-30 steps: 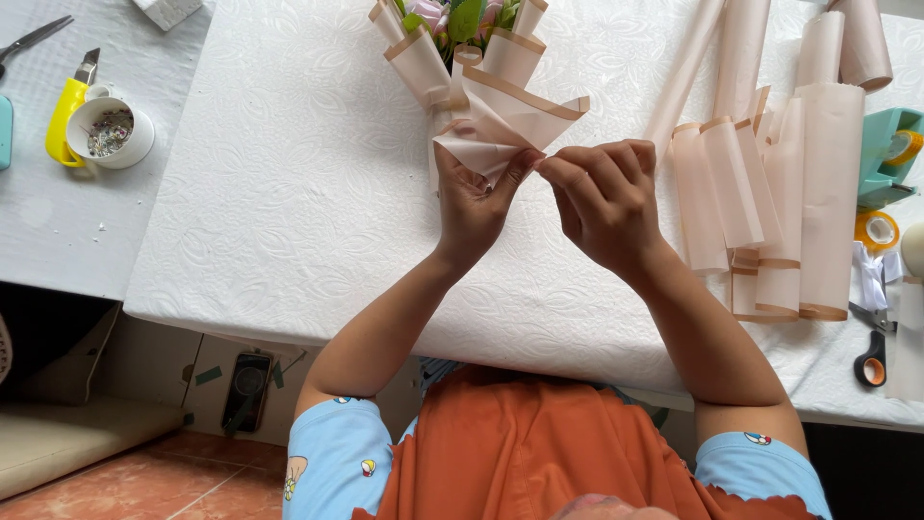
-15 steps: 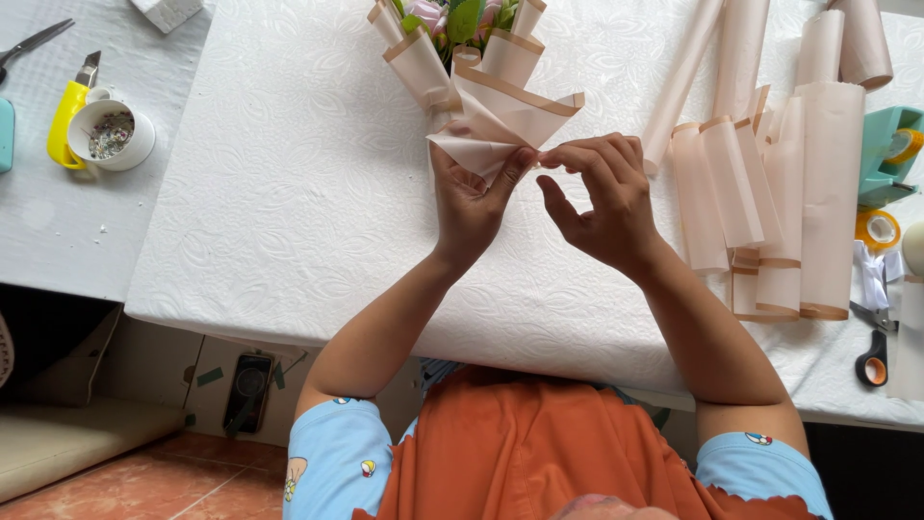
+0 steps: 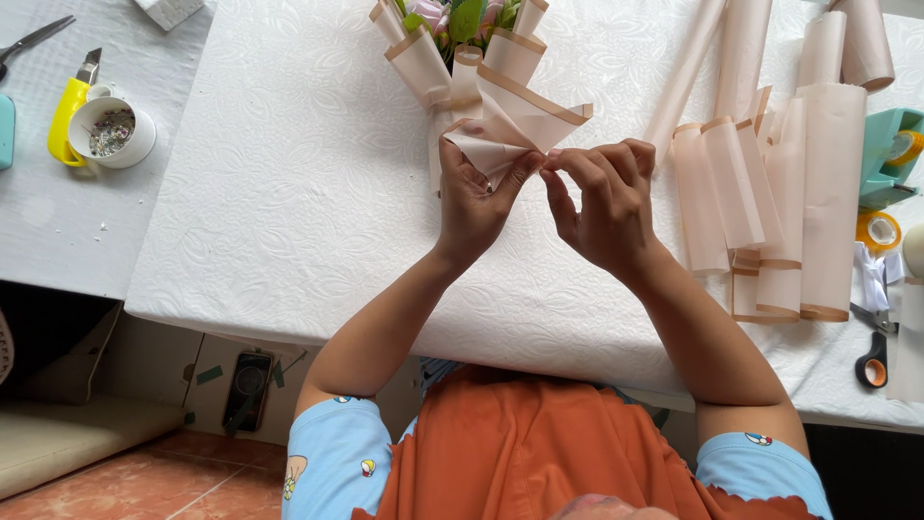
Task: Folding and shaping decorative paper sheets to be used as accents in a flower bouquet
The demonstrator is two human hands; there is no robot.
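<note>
Right hand [image 3: 602,207] slid in closer, fingertips now pinching the folded paper sheet [image 3: 510,120] edge beside the bouquet [image 3: 462,39]. Left hand [image 3: 476,197] clamps the fold just below it; bare tablecloth [image 3: 289,193] left of the bouquet.

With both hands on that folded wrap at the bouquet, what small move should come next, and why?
Probably press the folded sheet against the bouquet. The left hand grips the pleat at the stems, the right hand pinches its edge, and the tape dispenser sits off to the right.
</note>
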